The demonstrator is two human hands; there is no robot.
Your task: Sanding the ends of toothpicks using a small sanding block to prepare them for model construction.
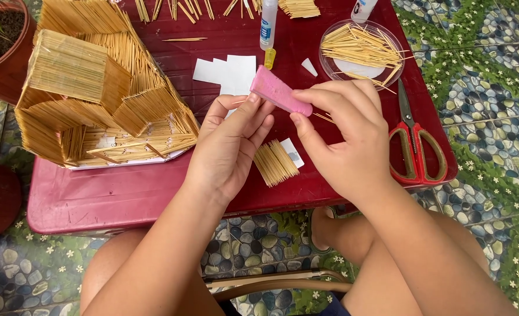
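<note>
My left hand (231,146) and my right hand (347,137) meet above a dark red plastic table (125,193). Between them I hold a flat pink block (278,91), tilted, with the left fingertips on its upper end and the right thumb and fingers on its lower end. Thin wooden sticks poke out from under the block by my fingers. Under my hands lies a small panel of glued sticks (275,162) on a white paper piece. A large model house of wooden sticks (95,88) stands to the left.
Red-handled scissors (413,149) lie at the table's right edge. A clear round lid holds loose sticks (362,50). A glue bottle (267,23) and white paper pieces (227,73) sit at the back. A plant pot (2,47) stands far left. Pebble-patterned floor surrounds the table.
</note>
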